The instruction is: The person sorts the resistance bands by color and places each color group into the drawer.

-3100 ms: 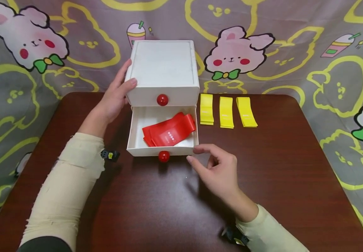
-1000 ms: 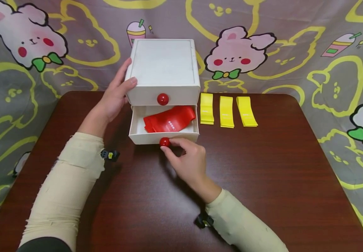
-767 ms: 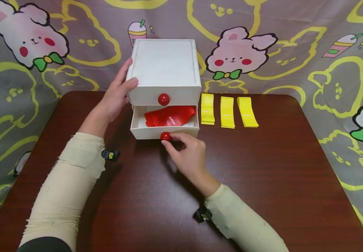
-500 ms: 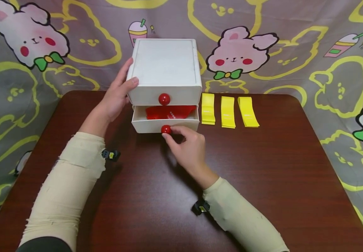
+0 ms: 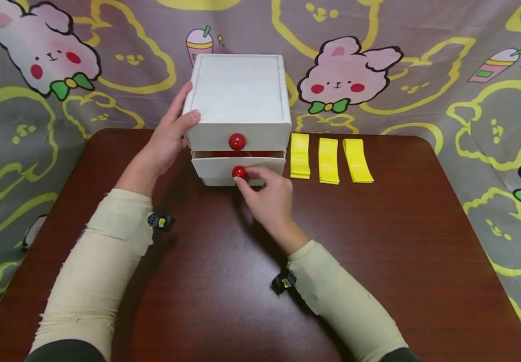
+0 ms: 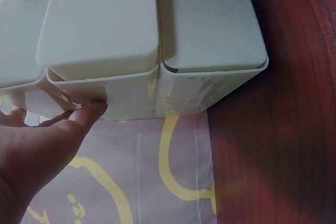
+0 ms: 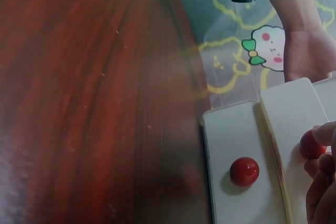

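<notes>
A white drawer cabinet (image 5: 242, 88) stands at the back of the table. My left hand (image 5: 165, 138) rests against its left side, the thumb by the front edge of the top. With thumb and index finger my right hand (image 5: 270, 198) pinches the red knob (image 5: 239, 172) of the middle drawer (image 5: 210, 169). That drawer sticks out slightly in the left wrist view, between the upper drawer (image 6: 16, 35) and the lower drawer (image 6: 212, 19). A thin strip of the red bands (image 5: 260, 154) shows inside it; the rest is hidden.
Three folded yellow bands (image 5: 328, 161) lie in a row on the brown table (image 5: 378, 251), right of the cabinet. A patterned cloth (image 5: 251, 25) hangs close behind the cabinet and along the sides.
My right hand has moved from the drawer's right front corner to its knob. The middle drawer has slid back into the cabinet until little red shows. My left hand stays at the side.
</notes>
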Motion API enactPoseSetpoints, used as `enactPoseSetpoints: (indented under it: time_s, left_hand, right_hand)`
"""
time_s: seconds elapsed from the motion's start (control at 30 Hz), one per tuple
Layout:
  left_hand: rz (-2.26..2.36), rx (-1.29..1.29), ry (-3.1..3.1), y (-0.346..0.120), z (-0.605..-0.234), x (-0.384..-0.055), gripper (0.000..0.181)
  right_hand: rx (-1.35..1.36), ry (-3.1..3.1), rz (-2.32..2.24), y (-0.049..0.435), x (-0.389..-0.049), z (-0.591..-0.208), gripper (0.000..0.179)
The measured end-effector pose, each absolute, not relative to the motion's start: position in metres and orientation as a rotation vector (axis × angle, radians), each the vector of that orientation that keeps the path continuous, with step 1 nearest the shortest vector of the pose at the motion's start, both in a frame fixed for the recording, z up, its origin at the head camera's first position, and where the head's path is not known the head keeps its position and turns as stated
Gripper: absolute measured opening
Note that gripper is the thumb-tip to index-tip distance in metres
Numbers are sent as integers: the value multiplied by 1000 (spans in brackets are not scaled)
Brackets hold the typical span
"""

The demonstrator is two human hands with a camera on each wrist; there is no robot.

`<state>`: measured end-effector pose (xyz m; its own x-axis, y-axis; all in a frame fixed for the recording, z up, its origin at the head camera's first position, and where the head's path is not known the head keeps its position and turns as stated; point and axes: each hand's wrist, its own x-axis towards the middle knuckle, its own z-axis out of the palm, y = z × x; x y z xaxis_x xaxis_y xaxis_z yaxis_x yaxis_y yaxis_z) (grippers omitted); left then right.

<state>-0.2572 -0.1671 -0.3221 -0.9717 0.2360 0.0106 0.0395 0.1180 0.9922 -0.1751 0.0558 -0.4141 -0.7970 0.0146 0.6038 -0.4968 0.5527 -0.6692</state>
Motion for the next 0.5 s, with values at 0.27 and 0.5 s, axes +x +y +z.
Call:
enactPoseSetpoints:
  time_s: [0.27,0.5]
  left_hand:
    - [1979,275,2216,-167,-323,-258,65]
    - [1972,277,2231,-168,-323,-257,65]
  right_hand:
    - [329,-2289,1243,55,-189,-412,25]
    - [320,-2301,1251,54,-195,-411,25]
